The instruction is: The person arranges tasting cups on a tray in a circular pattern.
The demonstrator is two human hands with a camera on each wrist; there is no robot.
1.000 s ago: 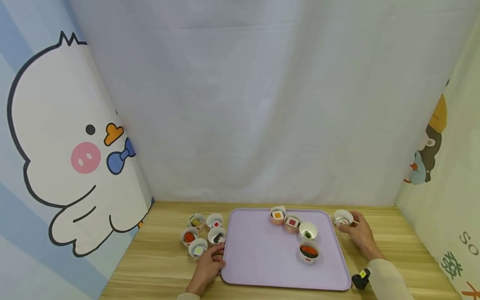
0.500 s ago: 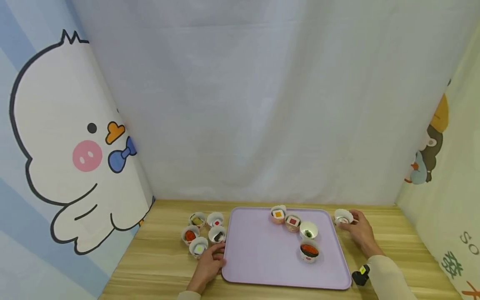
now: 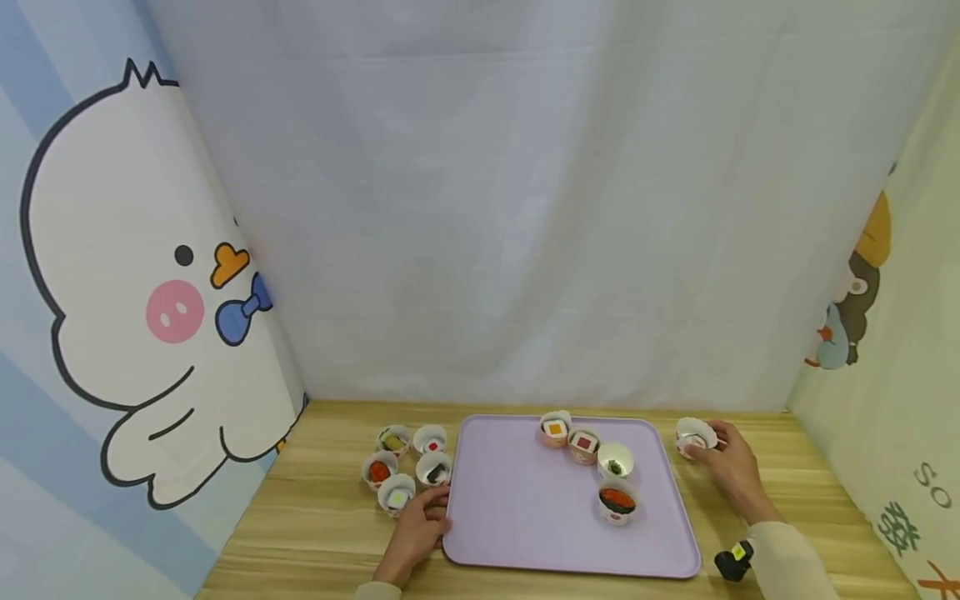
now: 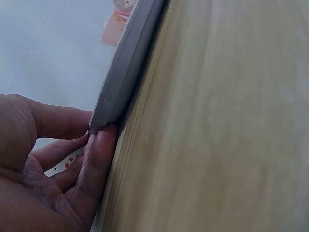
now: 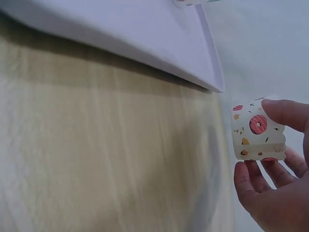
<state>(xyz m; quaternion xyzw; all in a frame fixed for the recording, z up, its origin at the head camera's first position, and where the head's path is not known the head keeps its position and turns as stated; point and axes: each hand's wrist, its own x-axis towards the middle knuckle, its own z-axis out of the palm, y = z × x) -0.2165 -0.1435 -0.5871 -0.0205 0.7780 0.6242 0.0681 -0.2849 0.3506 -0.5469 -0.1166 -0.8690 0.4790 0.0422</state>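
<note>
In the head view, my left hand [image 3: 417, 530] is at the left edge of the lavender tray [image 3: 525, 533]. The left wrist view shows its thumb and fingers pinching the tray's rim [image 4: 118, 92]. Beyond the tray's right edge, my right hand [image 3: 732, 467] holds a white paper baking cup [image 3: 693, 428]. Up close, this cup [image 5: 258, 133] has a scalloped rim and doughnut prints, with the thumb on one side and fingers on the other. A pale piece sits inside it. Several cups stand on the tray, among them one with an orange-red topped piece [image 3: 617, 500].
Left of the tray, several more cups cluster on the wood-grain table [image 3: 300, 533], including one with a red piece [image 3: 379, 472] and one with a pale green-topped piece [image 3: 397, 498]. A small black device [image 3: 732, 562] is beside the right sleeve. A white curtain [image 3: 480, 250] hangs behind.
My right hand has moved slightly to the right, away from the tray, with the paper cup in it. The left hand stays at the tray's edge.
</note>
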